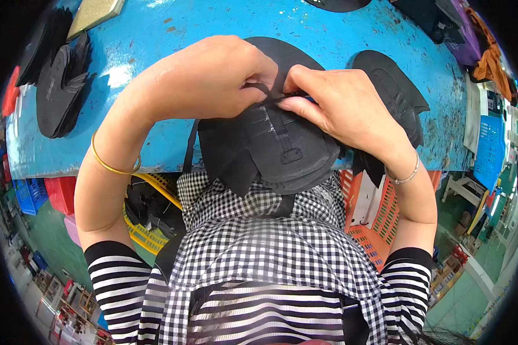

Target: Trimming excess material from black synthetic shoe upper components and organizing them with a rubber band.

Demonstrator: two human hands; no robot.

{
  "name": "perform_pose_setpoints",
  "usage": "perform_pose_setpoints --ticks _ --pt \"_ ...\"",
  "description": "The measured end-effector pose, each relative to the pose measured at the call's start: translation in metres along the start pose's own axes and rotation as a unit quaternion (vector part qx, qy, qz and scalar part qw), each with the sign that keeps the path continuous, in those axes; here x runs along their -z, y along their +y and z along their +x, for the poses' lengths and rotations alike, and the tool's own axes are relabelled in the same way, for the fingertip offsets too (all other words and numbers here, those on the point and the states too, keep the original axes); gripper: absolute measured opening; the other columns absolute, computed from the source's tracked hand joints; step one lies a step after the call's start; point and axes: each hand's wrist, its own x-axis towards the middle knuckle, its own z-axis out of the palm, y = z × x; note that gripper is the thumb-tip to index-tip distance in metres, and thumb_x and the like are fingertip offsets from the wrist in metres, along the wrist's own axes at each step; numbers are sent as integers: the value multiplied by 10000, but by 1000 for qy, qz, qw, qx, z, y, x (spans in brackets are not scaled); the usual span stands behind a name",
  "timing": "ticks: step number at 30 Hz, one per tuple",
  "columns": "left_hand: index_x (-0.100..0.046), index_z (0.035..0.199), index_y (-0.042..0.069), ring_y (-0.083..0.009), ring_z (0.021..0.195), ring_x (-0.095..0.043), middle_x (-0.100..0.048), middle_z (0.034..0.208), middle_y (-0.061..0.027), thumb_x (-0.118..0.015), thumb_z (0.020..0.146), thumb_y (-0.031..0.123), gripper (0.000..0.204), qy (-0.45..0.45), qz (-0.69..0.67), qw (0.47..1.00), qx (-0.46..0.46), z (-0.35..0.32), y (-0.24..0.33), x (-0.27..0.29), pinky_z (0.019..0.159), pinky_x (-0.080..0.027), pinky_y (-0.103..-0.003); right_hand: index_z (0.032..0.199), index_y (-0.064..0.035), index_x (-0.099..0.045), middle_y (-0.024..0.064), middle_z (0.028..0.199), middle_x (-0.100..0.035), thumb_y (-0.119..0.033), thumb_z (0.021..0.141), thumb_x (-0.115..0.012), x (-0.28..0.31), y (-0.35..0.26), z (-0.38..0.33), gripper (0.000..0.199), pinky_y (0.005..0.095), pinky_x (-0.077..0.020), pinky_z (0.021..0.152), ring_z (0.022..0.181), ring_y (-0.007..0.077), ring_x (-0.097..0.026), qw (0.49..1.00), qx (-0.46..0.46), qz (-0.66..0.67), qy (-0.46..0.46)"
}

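Observation:
A stack of black, rounded sheet-material pieces (311, 152) lies at the table's front edge and overhangs toward my lap. The top piece carries a narrow black strap (281, 133) ending in a small stitched tab. My left hand (221, 77) is closed, pinching a thin black strip near the top of that piece. Opposite it, my right hand (342, 106) pinches the same strip between thumb and forefinger, the fingertips of both hands nearly meeting. Part of the strip is hidden by my fingers. Another black piece with a similar strap (385, 83) rests beside my right hand.
A stack of black cut pieces (60, 92) sits on the blue table (149, 34) at left. Below the edge stand a yellow crate (147, 236) holding black scraps and an orange crate (374, 247). A purple bin (465, 43) is at far right.

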Motion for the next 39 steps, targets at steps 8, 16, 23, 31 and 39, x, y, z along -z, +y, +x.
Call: perform_pose_setpoints --ticks 8,16,23,31,39 --pt "-631 1002 33 -69 623 -528 -534 691 0 -612 944 159 139 151 -404 892 133 -20 1 1 582 -413 -231 966 -88 -595 69 813 -644 -195 829 -704 14 -27 -11 205 353 -488 576 697 255 -652 999 -7 15 41" --pt "-606 1283 -33 -241 1198 -618 -632 1270 -215 -505 1020 217 377 589 -294 749 65 -102 -29 54 1035 -492 -336 1066 51 -635 303 1117 -677 -121 797 -605 -45 -77 -18 320 230 -386 372 467 73 -504 947 7 -320 30" --pt "-627 1156 -52 -151 834 -688 -711 1032 -140 -572 963 56 227 213 -272 938 40 -47 42 44 787 -552 -271 1072 -24 -652 106 894 -731 -145 866 -652 9 -20 -20 239 309 -503 509 553 171 -626 961 -107 89 240" --pt "-677 816 1 -83 657 -607 -674 721 -38 -726 795 20 56 59 -245 966 56 -6 32 -6 618 -502 -249 1306 38 -531 107 1152 -672 -173 1044 -474 56 69 -178 341 265 -535 756 856 145 -667 649 -407 324 556" --pt "-712 816 31 -174 594 -608 -674 698 -68 -732 761 86 81 -31 -158 984 71 16 32 -25 595 -493 -290 1211 -36 -525 -9 822 -565 -149 1032 -520 46 55 -171 212 167 -267 465 540 4 -364 783 -339 358 379"
